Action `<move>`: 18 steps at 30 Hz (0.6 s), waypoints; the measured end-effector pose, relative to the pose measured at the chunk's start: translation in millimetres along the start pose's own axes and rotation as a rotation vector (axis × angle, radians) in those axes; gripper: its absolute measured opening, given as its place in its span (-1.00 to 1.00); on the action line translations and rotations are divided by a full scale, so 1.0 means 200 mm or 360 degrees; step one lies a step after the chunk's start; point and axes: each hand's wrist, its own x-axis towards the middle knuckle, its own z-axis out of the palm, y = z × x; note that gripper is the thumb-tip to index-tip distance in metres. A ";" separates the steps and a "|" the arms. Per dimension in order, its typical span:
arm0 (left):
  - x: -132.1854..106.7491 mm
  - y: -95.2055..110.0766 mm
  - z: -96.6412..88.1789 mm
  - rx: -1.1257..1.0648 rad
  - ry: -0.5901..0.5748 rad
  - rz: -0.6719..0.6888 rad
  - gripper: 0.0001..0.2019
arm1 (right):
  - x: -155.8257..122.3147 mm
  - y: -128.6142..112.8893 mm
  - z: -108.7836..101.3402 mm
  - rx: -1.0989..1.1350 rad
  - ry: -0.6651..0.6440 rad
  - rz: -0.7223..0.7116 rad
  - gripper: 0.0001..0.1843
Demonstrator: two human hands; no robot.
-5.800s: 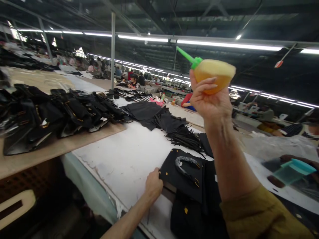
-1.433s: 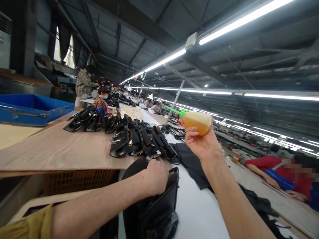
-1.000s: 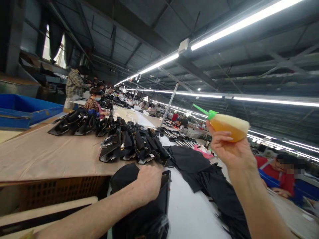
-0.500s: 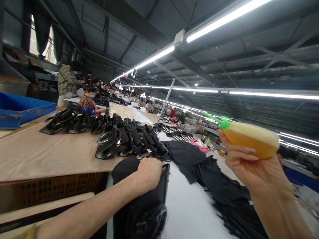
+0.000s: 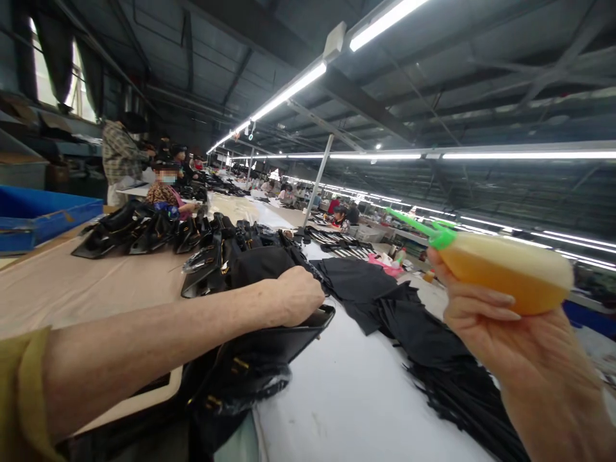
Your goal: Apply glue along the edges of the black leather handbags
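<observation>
So the left grip [image 5: 296,296] is pinching a black bag [image 5: 264,350] near its open top, and the bag's underside is sticking out past the near-left edge of the white worktop [image 5: 346,385]. Right of that grip, a decent white strip is lying open before the black pieces [image 5: 359,279]. The right grip [image 5: 517,340] is wrapping around a squeeze bottle [image 5: 514,266], holding it up in open air.

Bag [image 5: 274,343] over the left edge of the right table [image 5: 337,391], bottle [image 5: 510,273] to its right.
Left hand [image 5: 298,295] at the bag's mouth, right hand [image 5: 510,330] around the bottle. Behind, more bags [image 5: 209,269] lie on the left table [image 5: 120,282], a bin [image 5: 58,218] left of them; cut pieces [image 5: 356,279] lie on the right table, right of the bag.
</observation>
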 end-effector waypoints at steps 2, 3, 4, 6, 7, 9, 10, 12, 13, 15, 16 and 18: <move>0.00 0.01 0.02 0.0032 -0.0025 0.0076 -0.91 | -0.04 0.00 -0.02 -0.0037 0.0060 -0.0042 -0.47; 0.00 0.02 0.03 0.0055 -0.0034 0.0111 -0.91 | -0.06 0.00 -0.04 -0.0059 0.0099 -0.0058 -0.49; 0.00 0.03 0.05 0.0080 -0.0038 0.0142 -0.90 | -0.09 0.00 -0.06 -0.0078 0.0144 -0.0074 -0.50; -0.01 0.05 0.10 0.0118 -0.0048 0.0179 -0.89 | -0.13 0.01 -0.11 -0.0107 0.0258 -0.0074 -0.53; -0.01 0.07 0.13 0.0123 -0.0050 0.0177 -0.89 | -0.15 0.01 -0.14 -0.0117 0.0325 -0.0064 -0.53; -0.01 0.10 0.18 0.0107 -0.0034 0.0147 -0.88 | -0.19 0.02 -0.21 -0.0144 0.0453 -0.0034 -0.54; -0.01 0.12 0.19 0.0099 -0.0021 0.0136 -0.88 | -0.21 0.02 -0.24 -0.0165 0.0500 -0.0017 -0.54; 0.00 0.14 0.22 0.0083 -0.0005 0.0128 -0.88 | -0.25 0.01 -0.32 -0.0209 0.0553 0.0006 -0.54; 0.00 0.15 0.23 0.0075 -0.0013 0.0138 -0.88 | -0.26 0.00 -0.36 -0.0233 0.0568 0.0035 -0.54; 0.02 0.15 0.24 0.0064 -0.0037 0.0156 -0.89 | -0.27 -0.02 -0.42 -0.0276 0.0587 0.0121 -0.58; 0.02 0.15 0.24 0.0054 -0.0031 0.0163 -0.89 | -0.27 -0.04 -0.44 -0.0297 0.0595 0.0159 -0.61; 0.04 0.13 0.25 0.0023 0.0005 0.0173 -0.89 | -0.26 -0.07 -0.46 -0.0342 0.0579 0.0195 -0.62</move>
